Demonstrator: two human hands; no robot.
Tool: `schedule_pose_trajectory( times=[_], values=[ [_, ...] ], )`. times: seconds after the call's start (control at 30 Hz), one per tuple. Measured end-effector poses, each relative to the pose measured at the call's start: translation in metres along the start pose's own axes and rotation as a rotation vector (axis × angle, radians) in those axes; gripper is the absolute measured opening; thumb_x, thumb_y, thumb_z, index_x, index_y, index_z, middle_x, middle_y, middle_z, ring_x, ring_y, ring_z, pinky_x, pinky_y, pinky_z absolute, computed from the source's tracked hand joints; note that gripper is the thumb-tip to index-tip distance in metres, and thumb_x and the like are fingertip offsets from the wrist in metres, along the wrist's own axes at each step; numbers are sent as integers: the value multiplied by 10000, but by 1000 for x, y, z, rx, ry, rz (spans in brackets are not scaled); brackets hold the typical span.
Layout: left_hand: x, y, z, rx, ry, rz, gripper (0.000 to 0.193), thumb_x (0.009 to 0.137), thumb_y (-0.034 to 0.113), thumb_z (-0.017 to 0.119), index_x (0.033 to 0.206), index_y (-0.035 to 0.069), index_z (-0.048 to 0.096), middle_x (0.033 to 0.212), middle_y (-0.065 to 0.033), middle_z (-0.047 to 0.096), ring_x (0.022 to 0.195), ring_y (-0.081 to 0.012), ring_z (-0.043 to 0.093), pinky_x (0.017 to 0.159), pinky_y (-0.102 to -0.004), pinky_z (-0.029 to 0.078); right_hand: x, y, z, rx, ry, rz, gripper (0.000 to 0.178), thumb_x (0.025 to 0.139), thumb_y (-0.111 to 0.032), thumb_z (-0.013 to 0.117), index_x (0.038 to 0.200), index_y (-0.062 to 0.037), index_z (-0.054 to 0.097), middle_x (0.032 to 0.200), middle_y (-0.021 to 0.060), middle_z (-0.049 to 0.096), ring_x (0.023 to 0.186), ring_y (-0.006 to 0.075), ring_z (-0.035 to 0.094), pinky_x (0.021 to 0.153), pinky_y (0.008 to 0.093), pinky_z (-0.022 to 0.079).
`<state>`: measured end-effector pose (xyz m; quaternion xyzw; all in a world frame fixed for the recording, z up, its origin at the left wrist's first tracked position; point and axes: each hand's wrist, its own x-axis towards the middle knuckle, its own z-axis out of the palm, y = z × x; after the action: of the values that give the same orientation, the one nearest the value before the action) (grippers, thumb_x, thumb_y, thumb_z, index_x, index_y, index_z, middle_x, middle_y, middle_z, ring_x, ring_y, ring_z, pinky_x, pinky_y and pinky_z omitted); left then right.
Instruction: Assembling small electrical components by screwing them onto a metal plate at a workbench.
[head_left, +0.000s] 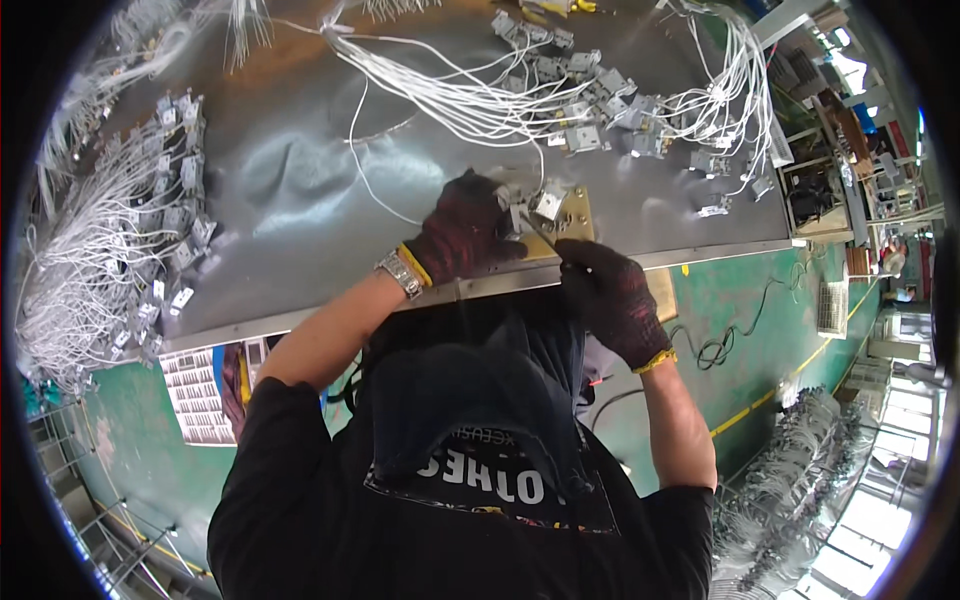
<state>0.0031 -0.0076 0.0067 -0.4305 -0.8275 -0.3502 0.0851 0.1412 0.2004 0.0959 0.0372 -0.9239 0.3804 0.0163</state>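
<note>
My left hand [462, 228], in a dark red and black knit glove, is closed around a small metal part [512, 216] at the bench's near edge. A white wire runs from the left into that hand. My right hand [612, 300], gloved alike, grips a thin dark rod-like tool [541, 235], its tip pointing at the metal part; the exact kind cannot be made out. Under and beside the part lies a brass-coloured plate [578, 215] with several studs or holes. A small silver metal block [548, 203] with a white wire sits on the plate.
The metal-topped bench [290, 250] bears a bundle of white wires [440, 95] ending in grey metal blocks [585, 135]. More wired blocks [170, 220] are heaped at the left. A dark cable [715, 350] lies on the green floor; wired parts [800, 480] are stacked at the lower right.
</note>
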Motion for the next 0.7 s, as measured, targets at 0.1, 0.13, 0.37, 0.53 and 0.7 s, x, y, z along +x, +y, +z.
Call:
schedule_pose_trajectory(
  times=[0.1, 0.13, 0.37, 0.53, 0.7],
  values=[
    [3, 7, -8, 52, -223, -165, 559, 712, 550, 801, 1011, 83, 737, 1014, -201, 729, 1177, -417, 619, 1074, -503, 427, 1, 2, 1, 24, -25, 48, 286, 952, -63, 664, 1229, -13, 717, 1111, 163, 750, 1001, 207, 723, 861, 331, 564],
    [1, 7, -8, 48, -244, -166, 640, 720, 508, 815, 1201, 107, 684, 983, -160, 733, 1155, -392, 630, 1071, -491, 426, 1, 0, 0, 24, -35, 50, 286, 952, -63, 664, 1229, -13, 717, 1111, 163, 750, 1001, 207, 723, 861, 331, 564],
    [-13, 0, 6, -56, -121, -120, 659, 764, 417, 822, 1328, 125, 644, 837, -25, 692, 1015, -284, 663, 1084, -478, 433, -2, -1, -4, 33, -76, 41, 294, 967, -55, 644, 1251, -15, 707, 1094, 129, 748, 953, 169, 703, 843, 311, 563],
    [-15, 3, 3, 3, 75, 8, 599, 773, 405, 809, 1278, 119, 658, 892, -49, 699, 1033, -307, 663, 1098, -487, 420, -3, -2, -8, 32, -134, 116, 326, 966, -47, 641, 1287, -22, 693, 1084, 118, 745, 967, 144, 695, 850, 308, 563],
    [-14, -2, 9, 32, 136, 24, 559, 779, 395, 799, 1246, 121, 663, 908, -67, 699, 1048, -317, 663, 1098, -485, 424, -3, -3, -7, -19, -105, 28, 362, 952, -21, 636, 1312, -22, 678, 1057, 136, 738, 959, 193, 708, 871, 325, 559]
  ],
)
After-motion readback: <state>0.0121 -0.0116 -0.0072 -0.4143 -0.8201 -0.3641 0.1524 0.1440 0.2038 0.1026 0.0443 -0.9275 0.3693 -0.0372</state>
